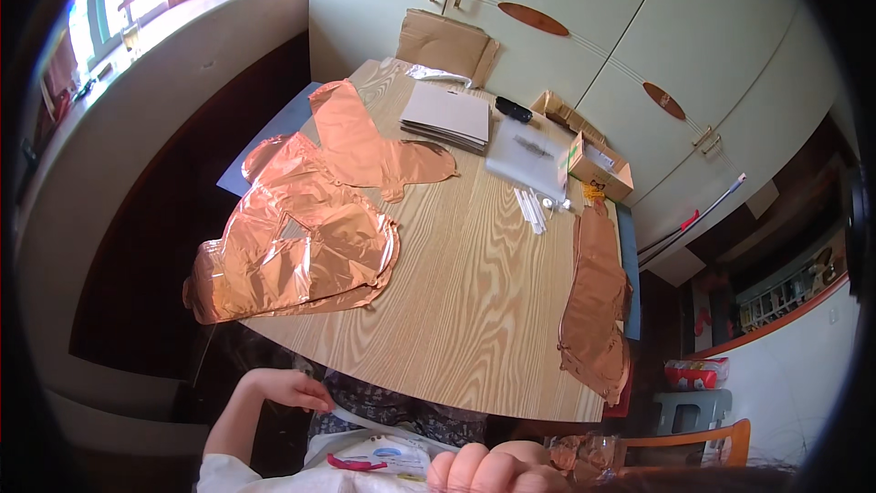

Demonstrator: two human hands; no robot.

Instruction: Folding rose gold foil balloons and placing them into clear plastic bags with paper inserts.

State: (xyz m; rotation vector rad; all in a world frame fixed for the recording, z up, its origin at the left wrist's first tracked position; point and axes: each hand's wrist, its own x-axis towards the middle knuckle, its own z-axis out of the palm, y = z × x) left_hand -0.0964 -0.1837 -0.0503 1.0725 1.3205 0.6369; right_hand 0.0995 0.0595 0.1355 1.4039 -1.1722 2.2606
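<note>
My left hand (pixel 299 391) is in front of the table's near edge, its fingers closed at the hem of my white shirt (pixel 379 429). Low in the picture, my right hand (pixel 497 470) is curled into a fist close to my chest; what it holds, if anything, is hidden. Flat, uninflated copper-coloured foil balloons (pixel 301 265) lie overlapping on the left of the wooden table (pixel 465 310), partly past its edge. Along the right edge rests a long, narrow bundle of the same foil balloons (pixel 593 292).
Toward the back are a stack of pale flat boards (pixel 445 114), a black object (pixel 514 110), a clear plastic bag (pixel 525 157), white sticks (pixel 530 210) and an open cardboard box (pixel 600 166). Pale cupboards (pixel 547 55) stand behind. A wooden chair (pixel 693 438) is at the lower right.
</note>
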